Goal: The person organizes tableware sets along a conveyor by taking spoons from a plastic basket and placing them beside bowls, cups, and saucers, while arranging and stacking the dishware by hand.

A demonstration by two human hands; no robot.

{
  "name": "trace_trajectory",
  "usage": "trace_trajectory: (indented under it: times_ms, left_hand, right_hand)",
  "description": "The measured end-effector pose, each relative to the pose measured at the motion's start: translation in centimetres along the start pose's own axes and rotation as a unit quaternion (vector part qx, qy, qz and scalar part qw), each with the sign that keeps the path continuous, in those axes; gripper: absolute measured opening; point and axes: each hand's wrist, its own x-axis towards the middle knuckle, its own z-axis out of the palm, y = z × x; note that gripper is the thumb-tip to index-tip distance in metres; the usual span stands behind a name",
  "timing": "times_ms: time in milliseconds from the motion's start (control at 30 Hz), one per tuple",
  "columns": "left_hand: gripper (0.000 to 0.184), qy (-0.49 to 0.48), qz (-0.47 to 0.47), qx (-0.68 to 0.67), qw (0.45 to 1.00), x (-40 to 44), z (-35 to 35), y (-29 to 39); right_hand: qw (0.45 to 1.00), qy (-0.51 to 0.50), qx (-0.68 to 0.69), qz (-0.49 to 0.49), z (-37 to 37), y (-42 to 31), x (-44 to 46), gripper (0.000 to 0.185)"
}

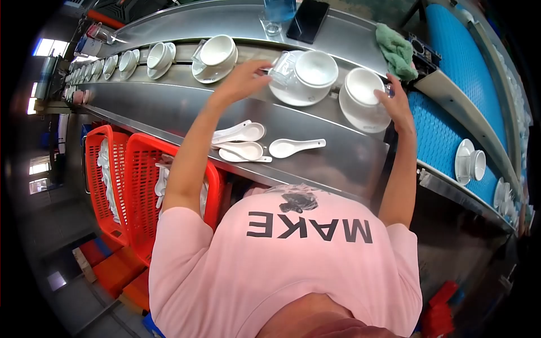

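Observation:
My left hand (245, 81) reaches across the steel counter, its fingers apart and slightly blurred beside a clear glass (283, 69). This glass rests on a white plate (301, 98) next to a white bowl (316, 69). My right hand (398, 106) is at the right side of another white bowl (363, 85), which sits on a second plate (365, 121). Its thumb and fingers are spread near the bowl's rim; whether something small lies between them is hard to make out. Several white soup spoons (297, 147) lie on the counter nearer to me.
A row of stacked dish sets (218, 52) stretches left along the line. Red baskets (138, 194) stand below the counter at left. Behind are a phone (307, 21) and a green cloth (396, 52). On the right, a blue conveyor belt (437, 121) carries more dishes (470, 162).

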Motion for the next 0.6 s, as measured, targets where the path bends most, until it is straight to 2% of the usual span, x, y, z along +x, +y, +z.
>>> trace_trajectory:
  times_ms: [33,67,100,167,200,233,300,333,367,400,433,467,500,533,567,600]
  left_hand:
    - [0.03,-0.002,-0.005,0.046,0.999,-1.7,-1.0,0.2]
    - [0.027,-0.051,-0.03,0.048,0.997,-3.3,-1.9,0.0]
    - [0.025,-0.105,-0.05,0.049,0.992,-4.6,-2.6,-0.4]
    - [0.025,-0.142,-0.098,0.053,0.984,-7.1,-2.8,-0.1]
    - [0.022,-0.114,-0.047,0.094,0.988,-8.1,-2.8,-0.2]
    - [0.021,-0.087,-0.056,0.123,0.987,-8.9,-2.7,0.2]
    - [0.02,-0.048,-0.072,0.106,0.991,-10.6,-2.8,0.0]
    - [0.018,-0.035,-0.072,0.147,0.986,-11.3,-2.8,-0.8]
    - [0.016,-0.026,-0.092,0.163,0.982,-11.8,-2.8,-0.9]
    - [0.016,-0.028,-0.124,0.159,0.979,-12.2,-2.9,-1.7]
    - [0.016,-0.025,-0.158,0.159,0.974,-12.6,-2.6,-2.6]
    - [0.017,-0.036,-0.177,0.129,0.975,-12.5,-2.6,-2.3]
    - [0.018,-0.046,-0.199,0.099,0.974,-12.6,-2.7,-1.9]
    - [0.019,-0.054,-0.224,0.07,0.971,-12.8,-2.9,-1.7]
    - [0.019,-0.055,-0.197,0.078,0.976,-12.9,-2.9,-1.6]
    - [0.02,-0.053,-0.174,0.086,0.979,-13.0,-2.9,-1.6]
  right_hand:
    - [0.999,-0.002,-0.031,-0.025,0.1,0.5,0.3,0.065]
    - [0.999,-0.019,-0.021,-0.026,-0.1,-0.2,0.0,0.072]
    - [0.999,-0.03,0.015,-0.017,-0.7,-0.5,-0.4,0.07]
    - [0.997,-0.004,0.075,0.007,-2.9,-0.8,-1.4,0.066]
    - [0.995,0.063,0.068,-0.039,-4.5,0.0,-1.7,0.058]
    - [0.983,0.164,-0.003,-0.083,-6.6,0.8,-2.4,0.045]
    - [0.932,0.337,-0.084,-0.108,-11.8,2.5,-4.2,0.032]
    - [0.893,0.428,-0.102,-0.091,-14.0,3.5,-4.9,0.026]
    - [0.839,0.494,-0.204,-0.101,-16.9,5.6,-5.4,0.026]
    - [0.781,0.552,-0.285,-0.062,-19.1,7.7,-5.9,0.028]
    - [0.758,0.579,-0.3,0.02,-20.7,10.2,-6.5,0.029]
    - [0.748,0.553,-0.354,0.095,-23.5,12.4,-6.8,0.032]
    - [0.765,0.522,-0.352,0.133,-25.7,15.6,-6.9,0.036]
    - [0.822,0.417,-0.353,0.158,-29.3,21.3,-6.4,0.04]
    - [0.902,0.347,-0.131,0.223,-30.0,22.7,-6.3,0.045]
    - [0.923,0.311,0.006,0.225,-29.4,22.3,-6.9,0.052]
